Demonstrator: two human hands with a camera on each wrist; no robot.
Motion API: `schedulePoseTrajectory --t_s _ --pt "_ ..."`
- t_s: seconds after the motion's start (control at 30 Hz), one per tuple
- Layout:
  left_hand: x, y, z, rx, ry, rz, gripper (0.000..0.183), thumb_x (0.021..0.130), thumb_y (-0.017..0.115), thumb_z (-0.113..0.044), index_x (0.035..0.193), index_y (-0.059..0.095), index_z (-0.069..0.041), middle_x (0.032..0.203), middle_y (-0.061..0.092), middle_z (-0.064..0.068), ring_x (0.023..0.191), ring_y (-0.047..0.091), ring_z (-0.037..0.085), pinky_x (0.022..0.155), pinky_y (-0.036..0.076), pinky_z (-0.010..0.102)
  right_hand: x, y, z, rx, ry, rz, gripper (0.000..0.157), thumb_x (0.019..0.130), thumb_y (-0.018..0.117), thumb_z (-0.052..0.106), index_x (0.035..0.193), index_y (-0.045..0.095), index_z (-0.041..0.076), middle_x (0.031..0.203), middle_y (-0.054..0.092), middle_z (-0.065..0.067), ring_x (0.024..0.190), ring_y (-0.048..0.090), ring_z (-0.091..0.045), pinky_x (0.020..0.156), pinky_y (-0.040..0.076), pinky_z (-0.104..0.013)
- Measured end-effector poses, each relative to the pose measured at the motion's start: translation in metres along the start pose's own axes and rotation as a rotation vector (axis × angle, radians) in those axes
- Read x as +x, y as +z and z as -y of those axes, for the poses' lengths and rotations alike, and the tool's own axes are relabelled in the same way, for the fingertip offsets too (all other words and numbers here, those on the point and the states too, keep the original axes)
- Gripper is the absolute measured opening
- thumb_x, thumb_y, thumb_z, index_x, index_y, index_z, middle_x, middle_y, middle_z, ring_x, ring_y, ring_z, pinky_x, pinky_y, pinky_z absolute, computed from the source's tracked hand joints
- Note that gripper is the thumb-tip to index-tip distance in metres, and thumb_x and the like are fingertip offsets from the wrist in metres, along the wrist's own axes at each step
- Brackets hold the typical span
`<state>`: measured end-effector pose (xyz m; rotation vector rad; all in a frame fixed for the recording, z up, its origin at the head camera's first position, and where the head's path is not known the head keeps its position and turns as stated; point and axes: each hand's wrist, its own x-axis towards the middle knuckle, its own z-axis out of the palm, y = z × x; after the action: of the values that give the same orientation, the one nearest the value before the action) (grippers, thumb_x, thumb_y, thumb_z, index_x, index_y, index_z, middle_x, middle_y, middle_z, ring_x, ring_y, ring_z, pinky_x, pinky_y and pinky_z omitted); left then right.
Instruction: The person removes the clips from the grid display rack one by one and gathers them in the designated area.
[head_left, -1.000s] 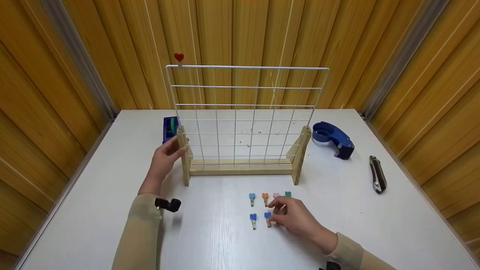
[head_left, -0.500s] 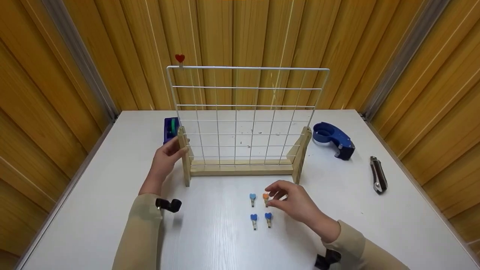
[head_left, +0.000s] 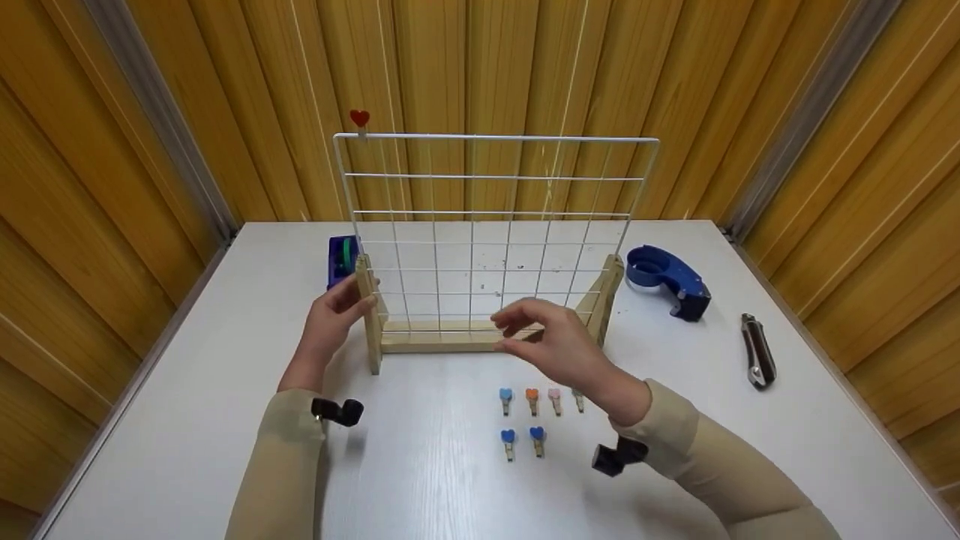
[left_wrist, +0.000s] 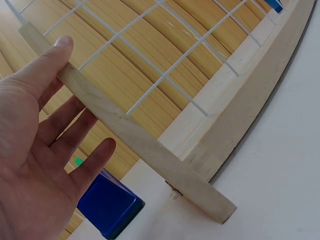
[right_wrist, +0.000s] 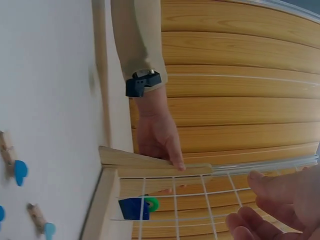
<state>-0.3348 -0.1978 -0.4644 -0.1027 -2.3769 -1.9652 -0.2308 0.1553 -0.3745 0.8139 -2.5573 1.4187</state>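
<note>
My left hand (head_left: 330, 319) grips the left wooden post (left_wrist: 125, 122) of a white wire grid stand (head_left: 480, 343), thumb on one side and fingers on the other. My right hand (head_left: 559, 345) is raised before the grid's lower right, thumb and fingertips apart, with nothing seen between them. Below it on the table lie small heart clothespins: light blue (head_left: 505, 394), orange (head_left: 532, 394), pink (head_left: 554, 395) and one partly hidden by the wrist (head_left: 579, 403). Two blue-heart clothespins (head_left: 508, 436) form a nearer row. A red-heart clothespin (head_left: 360, 118) is clipped at the grid's top left corner.
Behind the left post stands a small blue tape dispenser (head_left: 335, 262) with a green roll. A larger blue tape dispenser (head_left: 679, 279) lies right of the stand, and a dark utility knife (head_left: 757, 351) lies near the table's right side. Yellow wood-patterned panels (head_left: 487, 75) enclose the table.
My right hand has risen from the clothespins, moving forward and slightly left to the grid, uncovering the pink one. My left hand stays on the post.
</note>
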Motion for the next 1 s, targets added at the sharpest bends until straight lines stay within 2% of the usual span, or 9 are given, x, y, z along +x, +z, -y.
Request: schedulePoseTrajectory --t_s 0.17,0.33,0.6,0.77,0.9,1.0 --pt "0.000 0.001 0.002 -0.006 -0.015 0.003 0.065 0.098 0.071 -0.035 0.156 0.046 -0.020 0.155 0.054 0.007 0.148 0.046 0.024 0.124 0.038 0.042 0.031 -0.003 0.021 -0.001 -0.077 -0.033 0.028 0.091 0.078 0.012 0.118 0.072 0.008 0.113 0.073 -0.011 0.103 0.071 -0.022 0.083 0.062 -0.031" --pt "-0.001 0.001 0.003 -0.009 0.000 -0.002 0.067 0.098 0.072 -0.032 0.157 0.044 -0.017 0.155 0.054 0.010 0.146 0.048 0.025 0.123 0.039 0.041 0.059 -0.005 0.042 0.020 -0.107 -0.069 0.029 0.091 0.078 0.012 0.119 0.072 0.007 0.112 0.075 -0.009 0.103 0.071 -0.021 0.084 0.062 -0.031" --pt "0.001 0.000 0.002 -0.008 0.002 -0.001 0.065 0.097 0.073 -0.032 0.156 0.047 -0.020 0.153 0.056 0.009 0.145 0.049 0.024 0.122 0.040 0.041 0.108 -0.012 0.091 0.072 -0.188 -0.128 0.031 0.091 0.077 0.009 0.121 0.070 0.002 0.112 0.074 -0.014 0.104 0.070 -0.024 0.088 0.062 -0.035" --pt "0.001 0.000 0.000 -0.015 -0.001 0.004 0.064 0.098 0.072 -0.032 0.155 0.047 -0.020 0.153 0.056 0.010 0.145 0.049 0.024 0.123 0.040 0.040 0.136 -0.013 0.120 0.035 -0.256 -0.153 0.034 0.091 0.078 0.007 0.123 0.068 0.001 0.114 0.073 -0.013 0.103 0.070 -0.022 0.092 0.060 -0.031" --pt "0.001 0.000 -0.001 -0.018 0.003 0.001 0.064 0.097 0.072 -0.032 0.155 0.047 -0.020 0.152 0.057 0.010 0.144 0.050 0.024 0.123 0.040 0.040 0.159 -0.013 0.138 0.017 -0.266 -0.173 0.037 0.091 0.078 0.007 0.126 0.067 0.003 0.119 0.072 -0.011 0.110 0.068 -0.020 0.097 0.057 -0.029" --pt "0.001 0.000 -0.001 -0.009 -0.002 -0.002 0.067 0.096 0.073 -0.036 0.155 0.047 -0.021 0.153 0.056 0.009 0.145 0.050 0.024 0.123 0.039 0.041 0.177 -0.012 0.149 -0.040 -0.270 -0.179 0.039 0.092 0.077 0.009 0.129 0.066 0.004 0.124 0.070 -0.009 0.116 0.065 -0.018 0.099 0.055 -0.023"
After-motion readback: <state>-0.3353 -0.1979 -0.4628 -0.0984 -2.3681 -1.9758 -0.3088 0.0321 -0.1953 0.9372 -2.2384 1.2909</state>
